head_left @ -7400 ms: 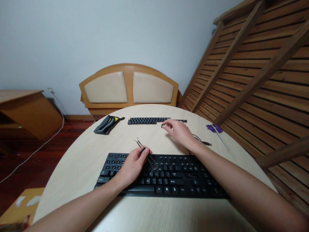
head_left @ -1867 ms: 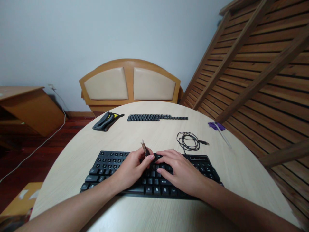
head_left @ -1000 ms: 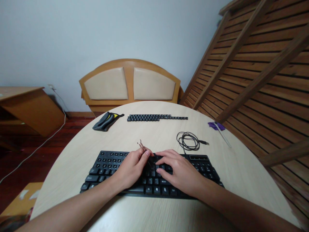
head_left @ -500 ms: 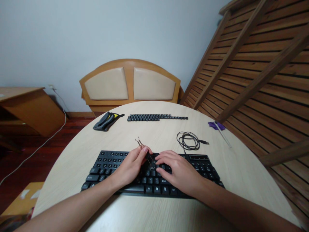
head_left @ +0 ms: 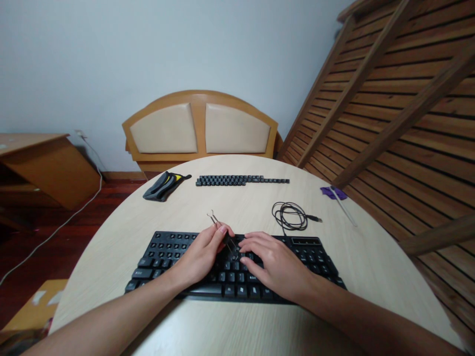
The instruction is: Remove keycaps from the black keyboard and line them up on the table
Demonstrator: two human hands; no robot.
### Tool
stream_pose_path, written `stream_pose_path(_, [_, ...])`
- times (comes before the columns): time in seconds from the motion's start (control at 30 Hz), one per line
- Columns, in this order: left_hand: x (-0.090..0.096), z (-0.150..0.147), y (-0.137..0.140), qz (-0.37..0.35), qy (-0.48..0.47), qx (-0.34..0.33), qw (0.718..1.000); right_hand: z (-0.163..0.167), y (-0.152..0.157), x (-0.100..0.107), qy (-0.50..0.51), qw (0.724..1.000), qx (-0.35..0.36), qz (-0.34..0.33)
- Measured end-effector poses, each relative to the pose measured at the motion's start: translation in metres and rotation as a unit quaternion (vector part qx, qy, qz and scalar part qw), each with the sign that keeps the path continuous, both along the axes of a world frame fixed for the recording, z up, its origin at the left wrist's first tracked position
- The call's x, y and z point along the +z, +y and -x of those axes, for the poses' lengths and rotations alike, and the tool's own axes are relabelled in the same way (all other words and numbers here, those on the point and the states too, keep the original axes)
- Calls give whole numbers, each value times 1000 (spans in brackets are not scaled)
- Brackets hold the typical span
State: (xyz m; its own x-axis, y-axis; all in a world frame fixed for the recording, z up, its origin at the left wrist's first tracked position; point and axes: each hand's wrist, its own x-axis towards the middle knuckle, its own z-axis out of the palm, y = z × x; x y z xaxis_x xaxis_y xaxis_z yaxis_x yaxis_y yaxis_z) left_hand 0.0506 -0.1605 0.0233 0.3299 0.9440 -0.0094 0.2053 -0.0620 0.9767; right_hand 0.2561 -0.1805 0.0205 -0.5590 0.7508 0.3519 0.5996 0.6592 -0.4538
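A black keyboard lies across the near part of the table, with bare switch mounts showing in its upper left rows. My left hand is closed around a thin wire keycap puller. One pair of hooked wire ends points up and away; the other end reaches down to a key near the keyboard's middle. My right hand rests over the keys just right of the puller, fingers apart and curved. Its thumb and index fingertips are close to the puller's lower end, and no object shows between them.
Removed black keycaps stand in rows at the table's far side. Left of them lies a grey, black and yellow folded item. A coiled USB cable sits behind the keyboard. Farther right, a thin rod touches a purple cloth.
The puller in my left hand has tilted very slightly. Otherwise both hands, the keyboard and the keycaps stay in place.
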Motion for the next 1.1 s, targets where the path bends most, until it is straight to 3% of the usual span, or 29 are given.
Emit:
stream_pose_path(0.27, [-2,1,1,-6,10,2,1000,1,1,-2,0,1000,5,-9])
stream_pose_path(0.5, [2,-1,5,26,-31,46,998,-1,0,6,50,999,-2,-4])
stream_pose_path(0.63, [2,-2,5,10,-22,63,998,-1,2,4,43,999,-16,6])
stream_pose_path(0.9, [-3,-1,7,-11,-6,43,999,-9,11,16,-31,997,-78,2])
stream_pose_path(1.1, [-2,-1,7,-10,13,18,1000,-25,56,37,-74,981,-177,-33])
